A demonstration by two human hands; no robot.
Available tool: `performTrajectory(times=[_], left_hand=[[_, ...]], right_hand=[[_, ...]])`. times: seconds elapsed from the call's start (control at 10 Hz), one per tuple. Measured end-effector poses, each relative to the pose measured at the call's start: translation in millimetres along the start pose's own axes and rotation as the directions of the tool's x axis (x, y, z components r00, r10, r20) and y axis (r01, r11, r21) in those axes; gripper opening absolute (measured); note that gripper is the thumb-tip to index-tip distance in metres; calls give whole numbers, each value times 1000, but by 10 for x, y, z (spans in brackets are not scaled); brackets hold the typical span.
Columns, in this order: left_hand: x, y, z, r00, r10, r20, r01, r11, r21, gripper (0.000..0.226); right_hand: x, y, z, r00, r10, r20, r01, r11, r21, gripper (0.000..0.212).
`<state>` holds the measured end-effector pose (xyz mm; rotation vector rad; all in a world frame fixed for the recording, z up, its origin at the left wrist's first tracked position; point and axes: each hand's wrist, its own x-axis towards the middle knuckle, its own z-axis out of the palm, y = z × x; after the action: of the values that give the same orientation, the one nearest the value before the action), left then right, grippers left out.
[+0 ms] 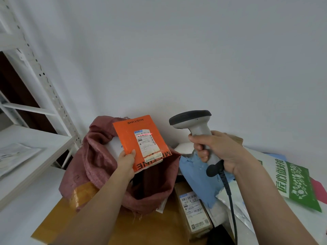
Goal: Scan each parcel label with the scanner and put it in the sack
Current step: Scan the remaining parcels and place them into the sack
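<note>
My left hand (126, 162) grips the lower left edge of an orange parcel (127, 137) and holds it upright above the open mouth of a reddish woven sack (99, 161). A white label (147, 144) on the parcel carries a thin red scan line near its top. To the right, my right hand (218, 152) is wrapped round the handle of a grey scanner (192, 121), whose dark head points left at the label. A white parcel (113, 145) lies inside the sack behind the orange one.
A pile of parcels lies on the right: a blue bag (194, 177), a brown box with a label (192, 209), a green-and-white bag (293, 184), a silver bag (235, 206). The sack rests on a large cardboard box (141, 230). White shelving (35, 142) stands at the left.
</note>
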<state>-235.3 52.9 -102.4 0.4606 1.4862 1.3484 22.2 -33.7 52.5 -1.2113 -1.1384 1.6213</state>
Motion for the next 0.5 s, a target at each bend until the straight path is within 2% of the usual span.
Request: performTrajectory(times=[0.1, 0.2, 0.3, 0.4, 0.5], left_hand=[[127, 8, -68, 998, 1, -56, -3, 1000, -23, 25], [189, 33, -161, 986, 20, -165, -13, 999, 42, 30], [331, 12, -318, 965, -22, -263, 59, 989, 132, 39], [389, 68, -518, 895, -211, -393, 292, 943, 161, 40], [448, 95, -673, 857, -134, -498, 295, 920, 259, 41]], right_hand=[[93, 31, 54, 1000, 2, 8, -2, 1000, 11, 11], [183, 84, 78, 1000, 14, 11, -14, 999, 29, 20], [257, 128, 88, 999, 34, 23, -34, 999, 22, 26], [328, 157, 100, 998, 49, 39, -50, 999, 12, 27], [396, 195, 131, 998, 59, 31, -59, 998, 7, 23]])
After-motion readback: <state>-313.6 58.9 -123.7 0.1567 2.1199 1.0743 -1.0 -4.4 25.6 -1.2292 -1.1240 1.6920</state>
